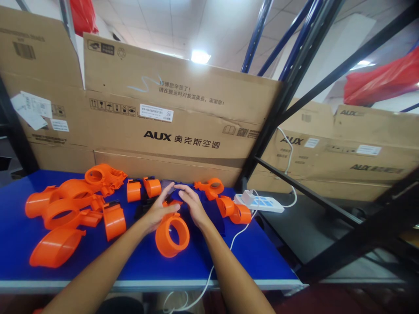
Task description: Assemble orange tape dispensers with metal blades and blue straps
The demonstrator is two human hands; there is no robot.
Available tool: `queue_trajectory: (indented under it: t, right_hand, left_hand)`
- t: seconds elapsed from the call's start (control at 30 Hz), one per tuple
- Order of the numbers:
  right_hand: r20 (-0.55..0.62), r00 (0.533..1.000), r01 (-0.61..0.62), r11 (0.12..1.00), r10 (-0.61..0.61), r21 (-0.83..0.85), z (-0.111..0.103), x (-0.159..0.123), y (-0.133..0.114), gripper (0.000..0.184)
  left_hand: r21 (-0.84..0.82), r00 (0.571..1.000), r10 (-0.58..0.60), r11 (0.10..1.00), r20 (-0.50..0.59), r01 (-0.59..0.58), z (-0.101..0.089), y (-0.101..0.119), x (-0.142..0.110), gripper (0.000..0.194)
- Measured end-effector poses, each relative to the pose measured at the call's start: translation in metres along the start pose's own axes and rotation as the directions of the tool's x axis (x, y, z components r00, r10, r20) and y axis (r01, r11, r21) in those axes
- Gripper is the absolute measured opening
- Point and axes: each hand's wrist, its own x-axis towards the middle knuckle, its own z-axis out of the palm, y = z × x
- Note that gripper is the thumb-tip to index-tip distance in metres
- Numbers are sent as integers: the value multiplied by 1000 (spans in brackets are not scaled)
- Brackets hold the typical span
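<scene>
My left hand (163, 210) is closed around the handle side of an orange plastic tape dispenser (159, 245). The dispenser's round ring hangs toward me over the blue table (137, 257). Part of its handle is covered by my thumb and fingers. Facing it from the other side is my right hand (194, 206), its fingers stretched out and its fingertips close to those of my left. Whether the right fingers touch the dispenser's far end cannot be made out. Two small orange rings with dark tops (134, 192) stand just beyond my left hand.
More orange dispensers (62, 213) lie piled at the left, and a single orange ring (114, 221) stands nearer. Other orange parts (225, 206) sit at right, near a white power strip (266, 203) with a trailing cable. Large cardboard boxes (183, 117) and a dark metal rack post (271, 126) stand behind.
</scene>
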Motion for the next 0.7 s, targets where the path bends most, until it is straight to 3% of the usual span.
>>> queue_trajectory:
  t: [0.17,0.33,0.43,0.53,0.7]
  right_hand:
    - [84,991,102,995,-100,-20,-4,-1,-4,31]
    - [127,988,89,996,-86,-15,-5,1,-4,35]
    - [67,997,43,999,-42,-25,-1,2,1,37]
    - [-69,997,22,1000,-23,-22,3,3,8,32]
    - [-190,981,34,996,-48,-77,4,5,18,32]
  left_hand:
    - [7,999,-4,1000,36,4,-3,-1,-2,93]
    - [19,993,-84,996,87,83,-2,-4,-1,100]
    - [38,996,-40,999,80,37,-2,-7,4,91]
    - [21,998,46,999,32,-46,-6,-11,13,72]
    - [20,998,48,999,-41,-47,-11,-18,22,52]
